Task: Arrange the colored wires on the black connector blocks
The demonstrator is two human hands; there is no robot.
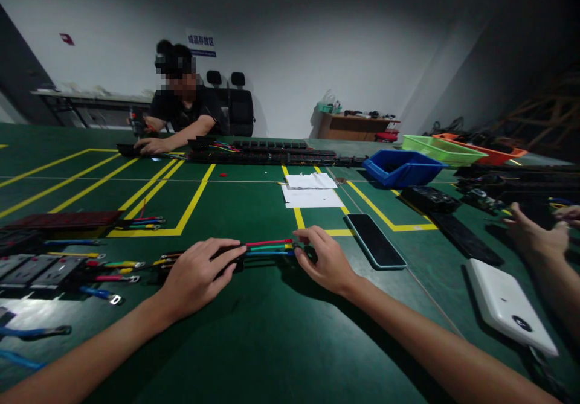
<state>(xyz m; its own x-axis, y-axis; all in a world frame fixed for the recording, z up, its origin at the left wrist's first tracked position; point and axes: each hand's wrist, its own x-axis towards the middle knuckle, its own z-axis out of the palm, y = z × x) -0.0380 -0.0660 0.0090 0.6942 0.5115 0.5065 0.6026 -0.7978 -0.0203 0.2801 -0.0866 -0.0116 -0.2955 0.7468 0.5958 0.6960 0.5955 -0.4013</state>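
Gripping black wired module [240, 260] in left hand [199, 274] — pinching red, green and blue wires [268, 248] by their ends in right hand [325, 262], probably to keep them straight.

Electrical assembly workshop: green worktable [254, 349], yellow markings [167, 232], plastic bins [401, 176], colored cables [269, 248].

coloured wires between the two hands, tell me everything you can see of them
The slim red, green and blue wires, plastic-coated by their look, run side by side, nearly straight, along the green tabletop. At one end they meet a long black part, mostly covered by the left hand. Their other ends, with a bit of yellow, reach the fingertips of the right hand; whether these touch every wire can't be told.
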